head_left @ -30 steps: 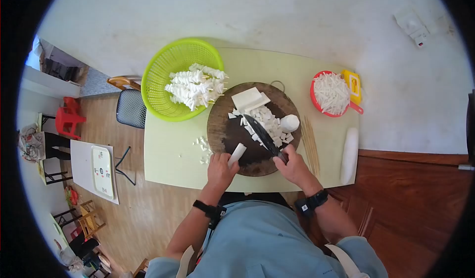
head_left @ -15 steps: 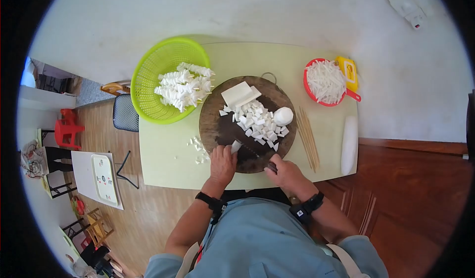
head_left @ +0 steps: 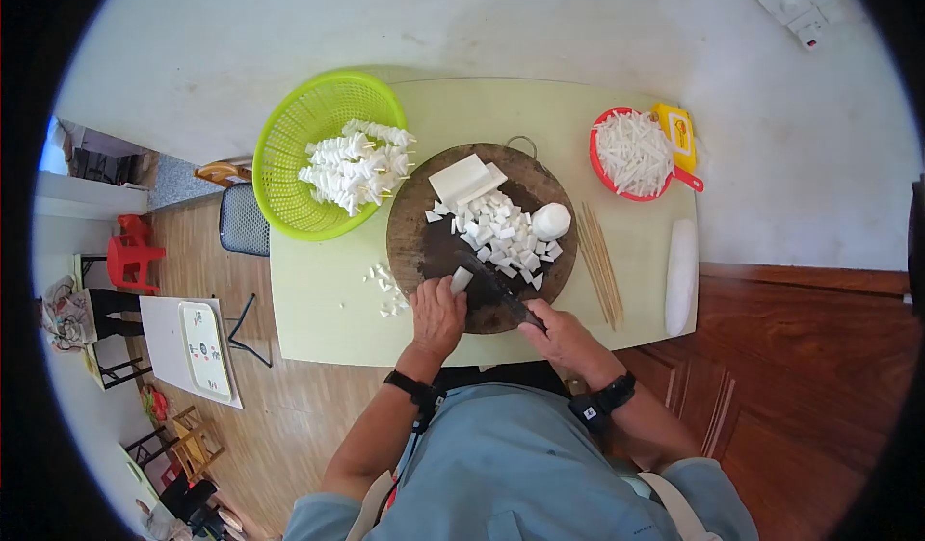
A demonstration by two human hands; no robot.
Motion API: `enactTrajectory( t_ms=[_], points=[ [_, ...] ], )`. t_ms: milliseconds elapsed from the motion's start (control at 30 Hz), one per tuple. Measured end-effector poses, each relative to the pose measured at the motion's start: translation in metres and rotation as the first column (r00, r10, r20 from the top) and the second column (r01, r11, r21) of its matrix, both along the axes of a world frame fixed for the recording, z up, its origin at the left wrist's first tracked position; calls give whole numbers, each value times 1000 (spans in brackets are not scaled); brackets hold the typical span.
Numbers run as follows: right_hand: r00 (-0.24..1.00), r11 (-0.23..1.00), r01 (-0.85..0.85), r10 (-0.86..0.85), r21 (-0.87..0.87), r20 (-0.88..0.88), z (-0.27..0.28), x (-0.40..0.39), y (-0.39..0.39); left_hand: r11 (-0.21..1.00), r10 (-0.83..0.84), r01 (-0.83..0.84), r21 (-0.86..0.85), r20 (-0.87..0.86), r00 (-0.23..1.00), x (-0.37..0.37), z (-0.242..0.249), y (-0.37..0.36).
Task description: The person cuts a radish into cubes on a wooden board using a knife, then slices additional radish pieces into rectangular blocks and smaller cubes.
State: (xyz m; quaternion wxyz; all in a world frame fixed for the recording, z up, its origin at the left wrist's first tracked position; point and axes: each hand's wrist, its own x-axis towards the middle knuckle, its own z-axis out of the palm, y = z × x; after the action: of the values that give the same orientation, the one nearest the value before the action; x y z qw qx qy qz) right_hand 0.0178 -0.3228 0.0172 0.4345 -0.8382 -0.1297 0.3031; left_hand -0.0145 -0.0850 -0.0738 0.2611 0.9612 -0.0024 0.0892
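On the round wooden chopping board [head_left: 409, 242], my left hand [head_left: 438, 317] is closed on a small piece of white radish [head_left: 462, 279] near the board's front edge. My right hand [head_left: 567, 337] grips the dark handle of a knife [head_left: 501, 293]; its blade points up and left, just right of that piece. Beyond the blade lies a heap of white radish chunks [head_left: 496, 228]. Flat radish slabs [head_left: 464, 177] rest at the back of the board, and a rounded radish end [head_left: 551, 221] sits at its right.
A green basket [head_left: 279, 146] holds skewered white pieces [head_left: 356, 165]. Small scraps [head_left: 387, 290] lie left of the board. To the right are bamboo skewers [head_left: 599, 262], a whole white radish [head_left: 681, 276], a red strainer [head_left: 597, 160] of white strips and a yellow packet [head_left: 677, 136].
The knife has swung, its blade now angled more steeply away from me beside the held piece. My left hand keeps its hold with barely any shift.
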Motion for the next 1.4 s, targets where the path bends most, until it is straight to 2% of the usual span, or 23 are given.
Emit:
enactTrajectory(
  t_ms=[33,100,233,300,400,833,1000,1333,1400],
  points=[
    [1000,1000,2,-2,0,-1,2,-1,0,1000,-2,2,0,-1,1000,-1,1,0],
    [982,1000,-8,4,20,190,9,-4,1,1000,-10,12,-15,98,995,-2,3,0],
    [958,998,-61,68,-34,278,16,-12,-2,998,-37,42,-39,125,991,2,1,2],
    [918,985,-130,162,-112,362,11,-15,-4,998,-48,51,-29,105,993,6,1,3],
    [900,983,-139,177,-122,399,9,-17,-3,998,-65,66,-13,83,994,8,-2,4],
    [915,968,-162,221,-193,338,29,-10,0,991,-86,86,98,-12,996,8,-7,3],
    [931,939,-218,281,-265,232,39,-1,5,989,-94,98,110,-43,995,8,-11,4],
    [939,923,-228,292,-309,179,-5,11,16,981,-100,100,166,-8,995,7,-12,5],
    [955,960,-177,221,-216,197,-3,15,9,992,-93,92,85,10,996,8,-9,3]
  ],
)
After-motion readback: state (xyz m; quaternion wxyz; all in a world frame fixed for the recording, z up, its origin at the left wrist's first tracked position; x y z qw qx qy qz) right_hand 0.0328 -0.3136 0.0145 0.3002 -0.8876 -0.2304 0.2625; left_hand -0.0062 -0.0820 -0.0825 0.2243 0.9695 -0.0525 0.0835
